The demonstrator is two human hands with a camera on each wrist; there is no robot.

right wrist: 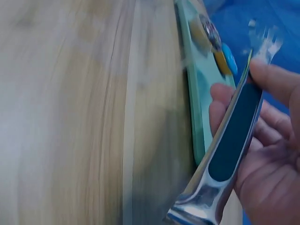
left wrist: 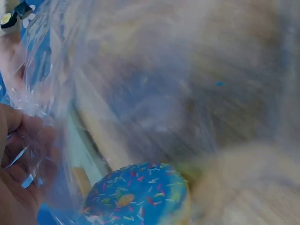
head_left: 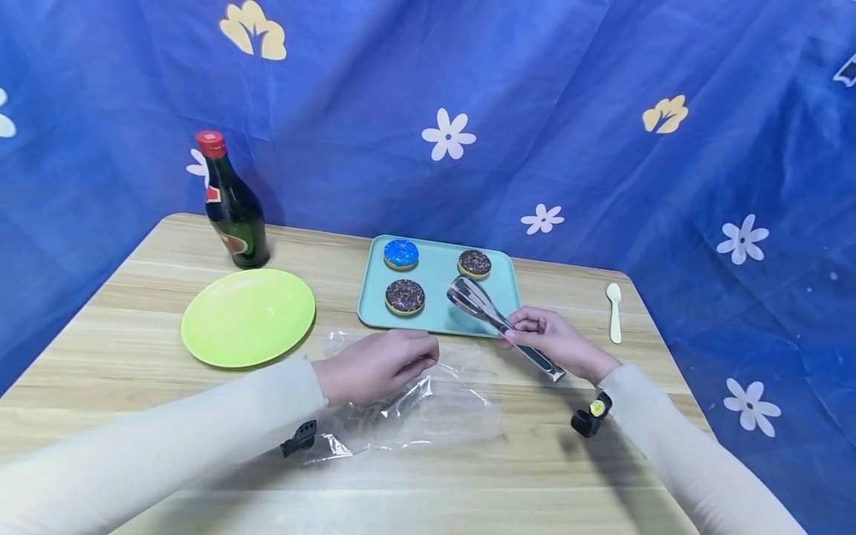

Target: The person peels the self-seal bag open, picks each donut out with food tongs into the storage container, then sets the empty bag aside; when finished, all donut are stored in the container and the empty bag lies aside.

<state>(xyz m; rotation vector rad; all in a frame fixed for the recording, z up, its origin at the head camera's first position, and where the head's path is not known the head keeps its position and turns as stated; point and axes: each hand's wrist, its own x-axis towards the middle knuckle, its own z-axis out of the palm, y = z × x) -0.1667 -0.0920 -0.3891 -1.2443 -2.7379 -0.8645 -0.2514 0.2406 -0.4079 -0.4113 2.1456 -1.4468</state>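
My left hand pinches the upper edge of a clear plastic bag above the table. In the left wrist view, a blue doughnut with coloured sprinkles shows large beside the bag film; I cannot tell whether it is inside. My right hand holds metal tongs with dark grip panels, their tips over the right part of a turquoise tray. On that tray lie a blue doughnut and two chocolate-brown doughnuts, one front left and one back right.
A green plate lies left of the tray, with a dark red-capped bottle standing behind it. Near the right edge of the wooden table is a cream spoon. A blue patterned cloth hangs behind.
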